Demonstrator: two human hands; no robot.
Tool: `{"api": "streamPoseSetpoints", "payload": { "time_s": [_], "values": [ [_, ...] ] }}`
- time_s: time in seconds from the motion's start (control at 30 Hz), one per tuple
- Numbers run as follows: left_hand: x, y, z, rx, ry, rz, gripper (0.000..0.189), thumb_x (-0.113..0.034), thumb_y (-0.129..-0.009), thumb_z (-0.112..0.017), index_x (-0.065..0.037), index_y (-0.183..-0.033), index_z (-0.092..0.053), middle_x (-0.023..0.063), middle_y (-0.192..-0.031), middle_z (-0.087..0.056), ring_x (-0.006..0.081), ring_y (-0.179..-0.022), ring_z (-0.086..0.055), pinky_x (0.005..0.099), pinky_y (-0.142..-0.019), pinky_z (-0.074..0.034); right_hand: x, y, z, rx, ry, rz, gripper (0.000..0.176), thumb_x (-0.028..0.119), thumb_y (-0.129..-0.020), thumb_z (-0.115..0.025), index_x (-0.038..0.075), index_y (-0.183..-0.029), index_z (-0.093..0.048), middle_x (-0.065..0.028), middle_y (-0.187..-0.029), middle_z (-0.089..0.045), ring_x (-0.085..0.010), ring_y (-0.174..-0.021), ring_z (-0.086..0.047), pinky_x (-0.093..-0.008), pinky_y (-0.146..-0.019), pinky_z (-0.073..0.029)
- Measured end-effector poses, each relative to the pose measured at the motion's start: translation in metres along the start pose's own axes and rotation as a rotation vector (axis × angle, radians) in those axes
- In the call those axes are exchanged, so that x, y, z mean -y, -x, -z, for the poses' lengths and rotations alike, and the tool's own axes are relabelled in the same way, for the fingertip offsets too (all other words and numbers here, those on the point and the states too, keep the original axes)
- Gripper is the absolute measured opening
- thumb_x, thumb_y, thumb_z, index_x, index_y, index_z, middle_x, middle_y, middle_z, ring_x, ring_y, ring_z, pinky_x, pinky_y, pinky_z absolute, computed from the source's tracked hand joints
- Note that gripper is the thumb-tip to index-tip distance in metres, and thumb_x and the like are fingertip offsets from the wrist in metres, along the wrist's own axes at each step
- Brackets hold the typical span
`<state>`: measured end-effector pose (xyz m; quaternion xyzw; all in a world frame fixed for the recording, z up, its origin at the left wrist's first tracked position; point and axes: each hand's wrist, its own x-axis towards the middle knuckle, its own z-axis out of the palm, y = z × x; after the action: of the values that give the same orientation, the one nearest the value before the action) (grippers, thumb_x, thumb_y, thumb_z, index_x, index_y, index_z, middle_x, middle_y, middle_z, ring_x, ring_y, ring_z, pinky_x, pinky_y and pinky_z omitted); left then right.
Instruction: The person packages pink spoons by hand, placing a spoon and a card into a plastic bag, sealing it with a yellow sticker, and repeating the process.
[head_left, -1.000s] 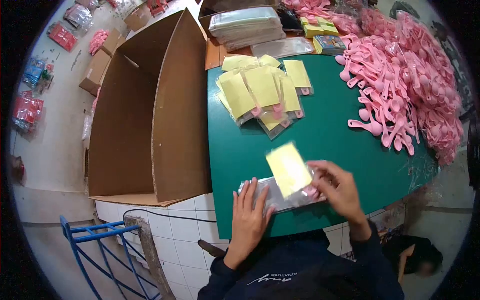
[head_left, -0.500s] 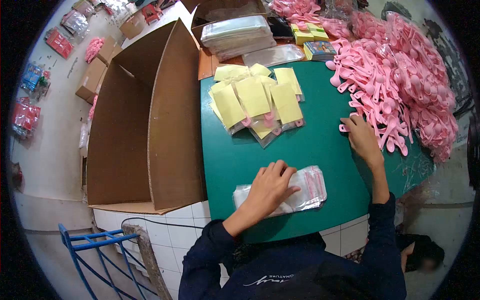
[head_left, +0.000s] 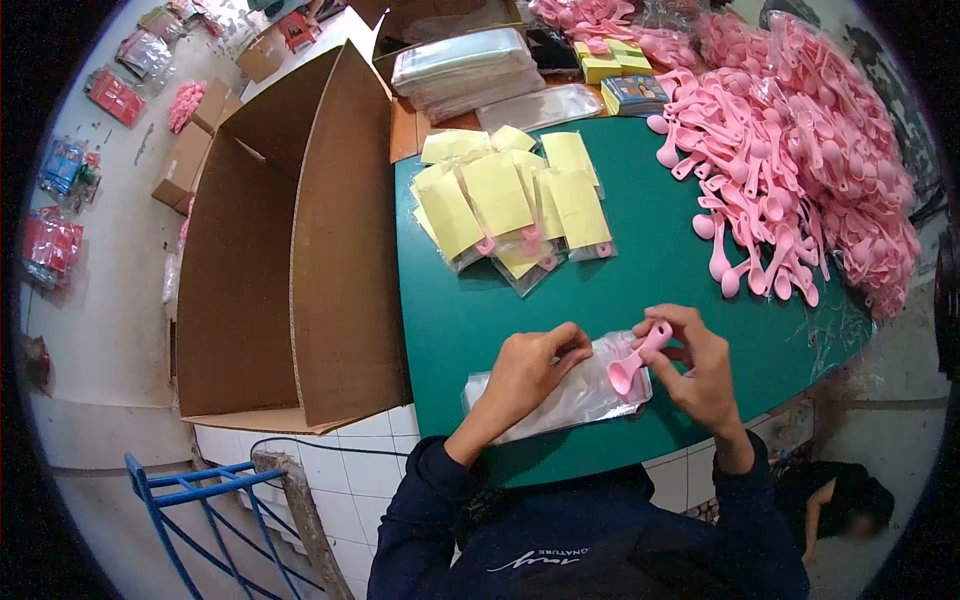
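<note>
A pink plastic spoon (head_left: 626,372) is held by its handle in my right hand (head_left: 697,372), bowl pointing down and left, over the stack of clear plastic bags (head_left: 540,408). My left hand (head_left: 535,372) lies over the left part of that stack, thumb and fingertips pinched together at the top bag near its middle. Reddish strips mark the right end of the bags, partly covered by the spoon. Farther back on the table lies a group of packed bags with yellow cards (head_left: 497,195), some showing pink spoon handles.
A large heap of pink spoons (head_left: 760,180) covers the green table's (head_left: 640,260) right side. Bundled clear bags (head_left: 465,75) and small card stacks (head_left: 632,95) stand at the back. A tall open cardboard box (head_left: 345,250) adjoins the left edge. Another person (head_left: 840,505) is low at right.
My right hand has come from the spoon heap to the bag stack, bringing a pink spoon. My left hand's fingers have closed into a pinch at the top bag.
</note>
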<state>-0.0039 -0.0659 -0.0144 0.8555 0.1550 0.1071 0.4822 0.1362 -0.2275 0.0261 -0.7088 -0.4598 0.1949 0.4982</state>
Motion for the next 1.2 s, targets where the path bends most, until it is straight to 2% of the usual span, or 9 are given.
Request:
{"api": "streamPoseSetpoints", "payload": {
  "time_s": [0.07, 0.27, 0.47, 0.53, 0.6, 0.9, 1.0, 1.1, 1.2],
  "values": [
    [-0.001, 0.001, 0.003, 0.043, 0.0, 0.011, 0.012, -0.013, -0.082, -0.064, -0.005, -0.091, -0.063, 0.0114, -0.084, -0.067, 0.0269, -0.074, -0.066, 0.0329, -0.065, -0.052, -0.002, 0.003, -0.004, -0.025, 0.06, -0.046, 0.035, 0.003, -0.08, -0.064, 0.003, -0.112, -0.051, -0.0107, -0.093, -0.064, -0.0184, -0.086, -0.064, -0.03, -0.069, -0.056],
    [-0.005, 0.002, 0.009, -0.213, -0.032, -0.167, 0.017, -0.01, -0.087, -0.057, -0.005, -0.1, -0.066, 0.009, -0.096, -0.068, 0.025, -0.087, -0.066, 0.0335, -0.077, -0.051, -0.004, 0.007, -0.001, -0.066, 0.09, -0.064, 0.031, 0.003, -0.08, -0.064, 0.003, -0.109, -0.053, -0.01, -0.091, -0.064, -0.017, -0.084, -0.064, -0.0303, -0.069, -0.055],
    [0.002, 0.003, 0.024, 0.079, 0.623, 0.192, 0.023, -0.008, -0.091, -0.053, 0.001, -0.111, -0.059, 0.0119, -0.096, -0.067, 0.0166, -0.092, -0.064, 0.0298, -0.079, -0.052, -0.006, 0.0, 0.014, -0.235, -0.018, -0.11, 0.026, 0.001, -0.082, -0.063, 0.0, -0.106, -0.054, -0.0077, -0.088, -0.062, -0.0129, -0.08, -0.06, -0.0273, -0.068, -0.055],
    [0.0, 0.003, 0.025, 0.107, 0.672, 0.229, 0.026, -0.008, -0.09, -0.054, 0.001, -0.114, -0.057, 0.0127, -0.096, -0.067, 0.0162, -0.091, -0.064, 0.0281, -0.077, -0.052, -0.003, -0.008, 0.011, -0.409, -0.163, -0.027, 0.023, 0.0, -0.083, -0.062, -0.002, -0.104, -0.054, -0.0075, -0.089, -0.06, -0.0127, -0.08, -0.059, -0.0266, -0.068, -0.055],
    [-0.003, 0.003, 0.024, 0.122, 0.706, 0.249, 0.028, -0.007, -0.09, -0.055, 0.001, -0.116, -0.055, 0.0131, -0.095, -0.067, 0.016, -0.089, -0.065, 0.0273, -0.076, -0.053, 0.007, -0.012, 0.007, -0.433, -0.232, 0.006, 0.018, -0.002, -0.083, -0.06, -0.003, -0.101, -0.054, -0.0092, -0.091, -0.06, -0.0143, -0.081, -0.06, -0.0272, -0.068, -0.056],
    [-0.001, 0.003, 0.018, 0.075, 0.711, 0.218, 0.031, -0.012, -0.089, -0.058, 0.001, -0.117, -0.055, 0.0112, -0.098, -0.067, 0.0144, -0.089, -0.064, 0.027, -0.075, -0.054, 0.017, -0.017, -0.004, -0.294, -0.233, -0.02, 0.02, -0.001, -0.081, -0.064, -0.003, -0.1, -0.056, -0.0097, -0.09, -0.062, -0.0142, -0.082, -0.061, -0.027, -0.07, -0.056],
    [-0.006, 0.001, 0.019, 0.091, 0.719, 0.216, 0.031, -0.008, -0.09, -0.056, 0.001, -0.119, -0.054, 0.0112, -0.107, -0.063, 0.0161, -0.098, -0.06, 0.0298, -0.084, -0.051, 0.016, -0.018, -0.008, -0.225, -0.187, -0.043, 0.022, -0.001, -0.079, -0.066, -0.002, -0.1, -0.058, -0.0092, -0.091, -0.062, -0.013, -0.082, -0.062, -0.0262, -0.07, -0.055],
    [-0.011, 0.0, 0.014, 0.073, 0.761, 0.083, 0.03, -0.011, -0.092, -0.053, 0.001, -0.119, -0.054, 0.0099, -0.108, -0.062, 0.0161, -0.101, -0.059, 0.0297, -0.086, -0.048, 0.016, -0.025, -0.014, -0.122, -0.188, -0.05, 0.024, 0.001, -0.077, -0.069, 0.0, -0.099, -0.061, -0.0073, -0.092, -0.063, -0.0113, -0.082, -0.062, -0.0247, -0.069, -0.055],
    [-0.017, -0.004, 0.021, 0.037, 0.77, 0.103, 0.028, -0.017, -0.093, -0.051, 0.001, -0.115, -0.057, 0.0074, -0.103, -0.063, 0.0136, -0.094, -0.059, 0.0272, -0.082, -0.048, 0.024, -0.037, -0.009, -0.102, -0.105, 0.019, 0.028, 0.002, -0.076, -0.07, 0.0, -0.101, -0.059, -0.0073, -0.088, -0.063, -0.0115, -0.082, -0.062, -0.0246, -0.068, -0.054]
  ]
}}
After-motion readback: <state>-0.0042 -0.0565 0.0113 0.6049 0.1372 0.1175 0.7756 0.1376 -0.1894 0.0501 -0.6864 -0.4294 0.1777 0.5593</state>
